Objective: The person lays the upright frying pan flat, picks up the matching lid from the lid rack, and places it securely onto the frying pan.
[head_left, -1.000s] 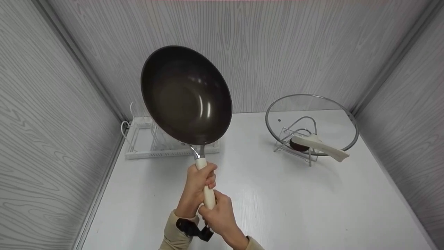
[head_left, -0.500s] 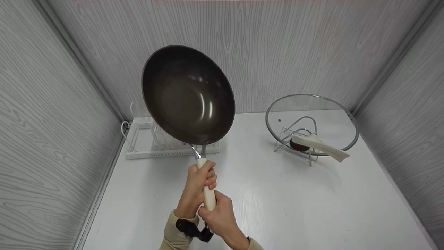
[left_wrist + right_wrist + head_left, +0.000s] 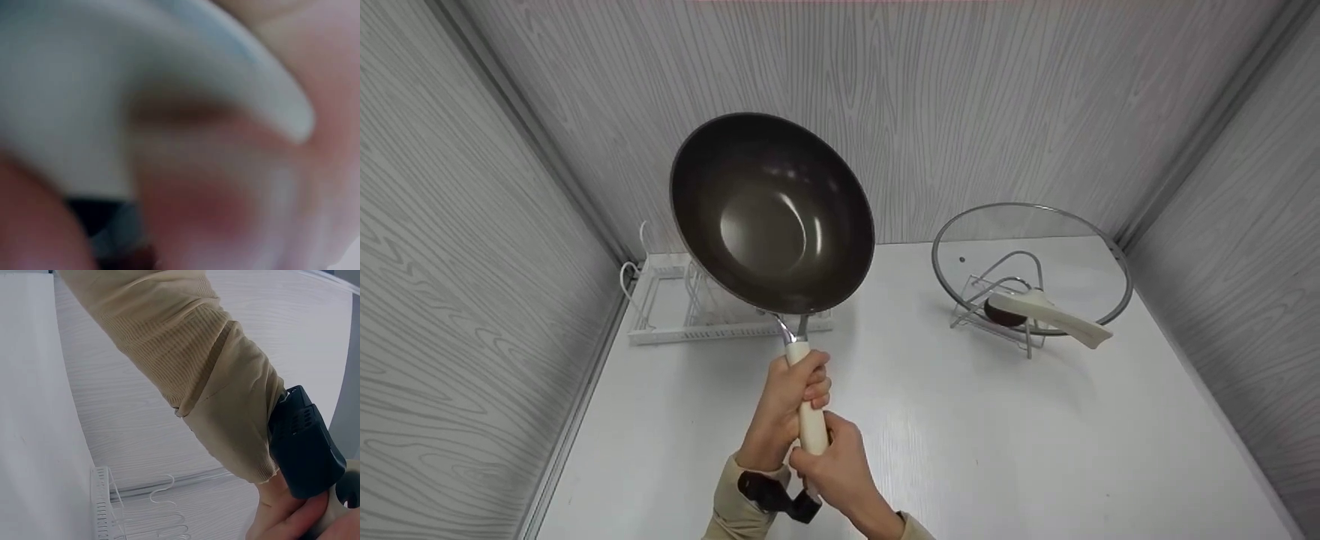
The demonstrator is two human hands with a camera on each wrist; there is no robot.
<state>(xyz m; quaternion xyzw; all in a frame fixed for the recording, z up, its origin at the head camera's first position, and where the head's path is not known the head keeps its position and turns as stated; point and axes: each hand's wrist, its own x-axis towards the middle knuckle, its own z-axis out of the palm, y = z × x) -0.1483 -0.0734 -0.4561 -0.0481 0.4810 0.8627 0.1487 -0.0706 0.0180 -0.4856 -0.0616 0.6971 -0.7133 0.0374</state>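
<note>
A dark wok (image 3: 772,217) is held up over the white table, its inside facing me and its rim tilted. My left hand (image 3: 784,394) grips the upper part of its cream handle (image 3: 813,429), just below the metal bracket. Lower down, my right hand (image 3: 838,461) holds the handle's end, thumb across it. Close up and blurred in the left wrist view, the pale handle (image 3: 62,101) lies against fingers (image 3: 202,219). The right wrist view shows the left sleeve (image 3: 225,394) and the black wrist camera (image 3: 306,444) above the left hand's fingers.
Partly hidden behind the wok, a white wire dish rack (image 3: 697,332) stands at the back left. At the back right, a glass lid (image 3: 1035,232) with a cream knob handle (image 3: 1054,315) leans on a small wire stand (image 3: 1029,345). Grey wood-grain walls (image 3: 1035,112) enclose the table.
The wok's far rim has come down and the pan has shifted slightly right, showing more of its round bottom. Both hands keep their hold on the handle.
</note>
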